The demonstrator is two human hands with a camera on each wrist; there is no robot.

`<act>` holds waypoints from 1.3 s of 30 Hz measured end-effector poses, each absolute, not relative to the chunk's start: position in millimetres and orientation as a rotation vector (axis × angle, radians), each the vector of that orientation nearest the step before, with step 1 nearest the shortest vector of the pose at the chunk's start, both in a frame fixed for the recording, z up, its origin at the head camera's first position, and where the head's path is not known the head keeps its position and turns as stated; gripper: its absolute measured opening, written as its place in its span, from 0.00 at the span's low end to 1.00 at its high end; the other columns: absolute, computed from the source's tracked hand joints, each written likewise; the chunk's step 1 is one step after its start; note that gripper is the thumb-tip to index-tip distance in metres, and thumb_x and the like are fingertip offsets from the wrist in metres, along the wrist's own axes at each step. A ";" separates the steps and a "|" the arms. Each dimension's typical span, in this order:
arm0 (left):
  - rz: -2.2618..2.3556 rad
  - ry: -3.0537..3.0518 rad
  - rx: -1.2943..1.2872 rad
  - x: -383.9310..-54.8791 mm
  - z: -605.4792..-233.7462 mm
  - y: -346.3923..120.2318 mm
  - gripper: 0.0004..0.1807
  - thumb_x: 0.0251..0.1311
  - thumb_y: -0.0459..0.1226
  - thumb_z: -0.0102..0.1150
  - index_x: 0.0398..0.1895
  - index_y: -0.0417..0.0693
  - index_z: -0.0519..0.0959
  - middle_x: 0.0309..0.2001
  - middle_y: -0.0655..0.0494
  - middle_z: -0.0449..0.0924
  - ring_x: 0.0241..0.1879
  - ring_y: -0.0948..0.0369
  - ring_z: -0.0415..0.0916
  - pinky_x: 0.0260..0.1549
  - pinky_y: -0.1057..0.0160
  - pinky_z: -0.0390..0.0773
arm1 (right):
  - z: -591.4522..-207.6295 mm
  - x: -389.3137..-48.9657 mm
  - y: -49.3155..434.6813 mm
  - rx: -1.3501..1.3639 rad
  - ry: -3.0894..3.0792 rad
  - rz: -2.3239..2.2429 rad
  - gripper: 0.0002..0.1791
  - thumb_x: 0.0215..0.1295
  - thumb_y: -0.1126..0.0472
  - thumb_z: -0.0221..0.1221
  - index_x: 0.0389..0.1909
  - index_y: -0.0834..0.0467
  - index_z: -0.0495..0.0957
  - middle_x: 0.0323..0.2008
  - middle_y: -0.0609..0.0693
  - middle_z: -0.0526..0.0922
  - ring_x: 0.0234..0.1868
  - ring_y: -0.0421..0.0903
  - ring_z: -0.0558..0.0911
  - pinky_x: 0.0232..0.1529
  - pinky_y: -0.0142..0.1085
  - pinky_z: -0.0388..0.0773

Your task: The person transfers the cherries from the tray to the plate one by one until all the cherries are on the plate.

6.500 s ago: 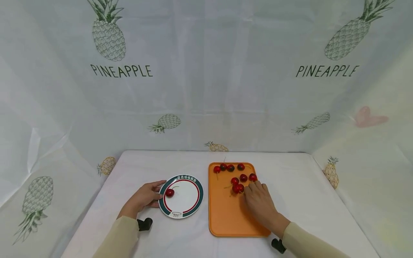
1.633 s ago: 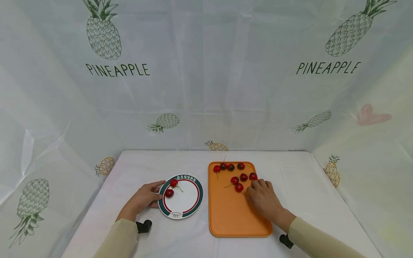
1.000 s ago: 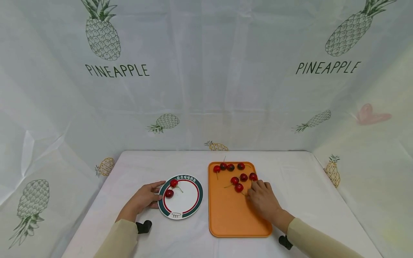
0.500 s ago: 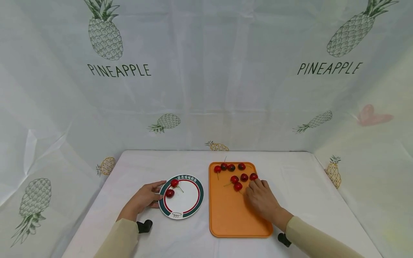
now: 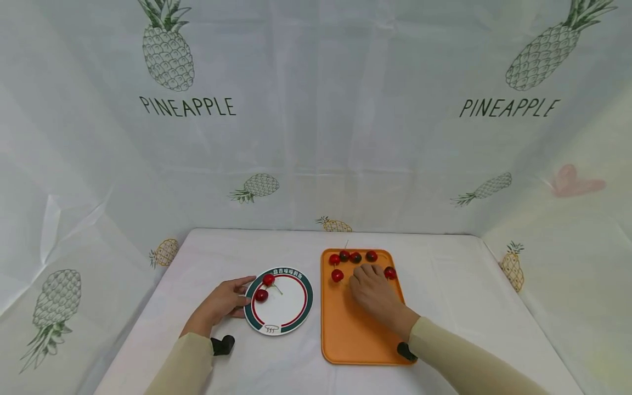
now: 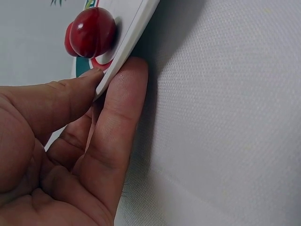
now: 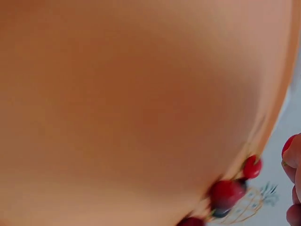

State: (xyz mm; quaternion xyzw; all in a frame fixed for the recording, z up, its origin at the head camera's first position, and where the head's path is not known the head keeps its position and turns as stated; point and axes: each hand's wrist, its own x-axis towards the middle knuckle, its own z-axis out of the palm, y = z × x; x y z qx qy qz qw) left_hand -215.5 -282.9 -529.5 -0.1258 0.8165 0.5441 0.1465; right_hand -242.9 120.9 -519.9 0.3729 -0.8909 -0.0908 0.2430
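My left hand [image 5: 219, 304] pinches the left rim of a white plate [image 5: 291, 307] with a green and red border. In the left wrist view the thumb lies on top and a finger is under the rim. Two cherries [image 5: 261, 295] rest on the plate. Over an orange tray [image 5: 355, 334], my right hand [image 5: 377, 293] has its fingers together; a cherry [image 5: 337, 275] hangs just left of the fingertips, seemingly held by its stem. The right wrist view shows a cherry [image 7: 289, 144] at the fingertips, partly cut off. The hand hides part of the tray.
More cherries [image 5: 355, 257] lie along the tray's far edge, and one cherry [image 5: 390, 272] sits at its right edge. Plate and tray stand side by side on a white-covered table [image 5: 434, 258]. A pineapple-print cloth [image 5: 316, 137] hangs behind.
A second cherry has appeared on the plate since the oldest frame. My right hand has just moved left across the tray, with a cherry at its fingertips. The left hand stays put.
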 end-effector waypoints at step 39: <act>1.572 2.299 -0.381 -220.2 -526.5 -285.7 0.36 0.65 0.25 0.66 0.76 0.50 0.72 0.58 0.40 0.80 0.32 0.55 0.85 0.33 0.56 0.90 | -521.6 -258.7 -31.7 1.064 -2.583 -0.526 0.19 0.70 0.48 0.69 0.54 0.54 0.85 0.44 0.50 0.79 0.48 0.50 0.70 0.50 0.41 0.72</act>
